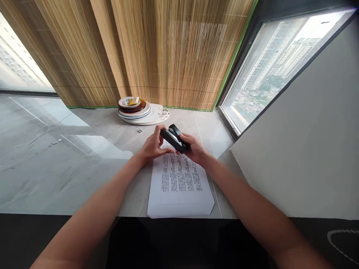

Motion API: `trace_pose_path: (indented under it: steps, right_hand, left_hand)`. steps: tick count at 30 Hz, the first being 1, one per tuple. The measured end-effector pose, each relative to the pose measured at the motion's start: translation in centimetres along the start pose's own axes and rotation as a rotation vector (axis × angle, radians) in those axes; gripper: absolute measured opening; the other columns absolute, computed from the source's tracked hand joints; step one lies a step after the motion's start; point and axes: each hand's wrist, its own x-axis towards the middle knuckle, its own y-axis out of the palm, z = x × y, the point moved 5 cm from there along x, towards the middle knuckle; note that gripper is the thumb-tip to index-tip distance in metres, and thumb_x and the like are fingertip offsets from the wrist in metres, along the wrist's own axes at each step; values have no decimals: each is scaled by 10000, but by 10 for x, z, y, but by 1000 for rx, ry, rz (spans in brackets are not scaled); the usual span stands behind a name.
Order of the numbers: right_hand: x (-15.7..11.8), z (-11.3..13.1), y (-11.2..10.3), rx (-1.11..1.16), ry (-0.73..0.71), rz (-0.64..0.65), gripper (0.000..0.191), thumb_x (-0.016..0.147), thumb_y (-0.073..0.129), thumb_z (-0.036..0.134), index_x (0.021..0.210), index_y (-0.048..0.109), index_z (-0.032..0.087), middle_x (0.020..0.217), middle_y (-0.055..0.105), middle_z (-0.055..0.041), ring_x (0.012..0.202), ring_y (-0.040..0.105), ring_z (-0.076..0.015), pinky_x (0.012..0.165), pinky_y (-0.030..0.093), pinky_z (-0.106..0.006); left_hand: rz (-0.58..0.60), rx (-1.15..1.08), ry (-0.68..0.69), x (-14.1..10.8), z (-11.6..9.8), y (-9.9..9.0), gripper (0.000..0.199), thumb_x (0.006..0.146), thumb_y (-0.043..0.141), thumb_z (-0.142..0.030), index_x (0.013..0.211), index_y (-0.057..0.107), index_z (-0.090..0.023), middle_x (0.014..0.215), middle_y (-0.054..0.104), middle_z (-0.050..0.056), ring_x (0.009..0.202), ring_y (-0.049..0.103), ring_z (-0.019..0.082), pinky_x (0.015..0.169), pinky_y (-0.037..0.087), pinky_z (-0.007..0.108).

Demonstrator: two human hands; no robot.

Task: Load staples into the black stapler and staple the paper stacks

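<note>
Grey surface (pixel 92 183): 2 hands (pixel 153 145) (pixel 195 148) hold 1 black stapler (pixel 174 141)

A straw-coloured slatted blind (pixel 157 48), with green edging (pixel 238 52), is hung across the rear. It is flanked by two windows — a left window (pixel 19 56) and a dark-framed right window (pixel 269 74) — by which daylight is admitted. High-rise buildings (pixel 259 65) are seen through the latter. A plain, pale wall (pixel 303 138) is noted at right; bright reflections (pixel 102 147) are cast on the grey worktop (pixel 36 179).
</note>
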Motion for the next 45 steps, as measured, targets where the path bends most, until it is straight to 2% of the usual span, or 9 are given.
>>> trace_pose_path:
  steps: [2,6,11,15,22,28,34,38,45]
  right_hand:
    - [-1,-1,4,-7,-18,17,323,895,735,453,1072,648,197,891,636,-48,731,593,-167,594,582,-317]
    - [-3,2,6,-94,-72,69,378,891,773,473,1118,636,204,958,628,-50,796,596,-169,657,590,-323]
    - [-3,16,-7,-483,-248,-24,394,877,764,428,1185,623,226,1055,672,-60,922,641,-216,777,566,-369]
    - [-5,28,-8,-914,-455,-42,350,845,762,280,1173,641,257,1105,722,-34,1024,657,-229,951,509,-408]
    - [-4,19,-5,-1223,-422,112,330,847,722,215,1163,636,251,1079,717,-41,989,644,-225,894,469,-371]
    - [-4,35,-18,-1064,-398,171,350,881,659,328,1222,665,247,1171,714,-70,1062,613,-248,862,484,-366]
    - [-3,43,-55,-691,-61,105,503,734,572,218,1209,738,231,1217,757,-72,552,450,-106,503,376,-288]
    - [-6,30,-59,-537,202,179,476,761,615,273,1206,770,207,1003,778,-81,438,478,-109,406,348,-298]
    - [-5,28,-55,-467,288,184,518,768,725,259,1284,735,218,855,738,-34,452,534,-109,413,403,-266]
  left_hand:
    - [-12,48,-16,0,3,2,779,673,948,-611,1183,479,-255,712,503,-79,540,425,109,536,314,267]
    - [-101,54,9,1,5,-6,514,905,731,-664,1100,532,-232,676,533,-57,532,456,121,561,335,275]
    - [-232,58,-52,4,12,-21,453,1086,434,-590,937,634,-212,655,608,8,500,492,137,569,385,298]
    - [-254,-16,-158,7,27,-22,338,1061,463,-477,967,637,-203,815,661,21,456,498,101,504,397,279]
    - [15,-238,-233,13,40,-4,248,787,573,-226,1013,667,-187,1064,691,72,857,670,179,725,544,315]
    - [67,-323,-330,13,51,-4,236,757,611,-203,978,690,-177,1007,709,57,952,665,195,834,523,326]
    - [16,-369,-355,12,62,-4,217,862,652,-329,1006,694,-172,1037,701,75,939,663,192,830,532,325]
    - [-35,-459,-390,11,63,-4,349,902,686,-504,1005,686,-171,1030,697,86,908,671,195,841,554,344]
    - [-68,-487,-380,11,67,-2,516,892,705,-663,957,710,-152,995,714,101,927,679,212,929,554,383]
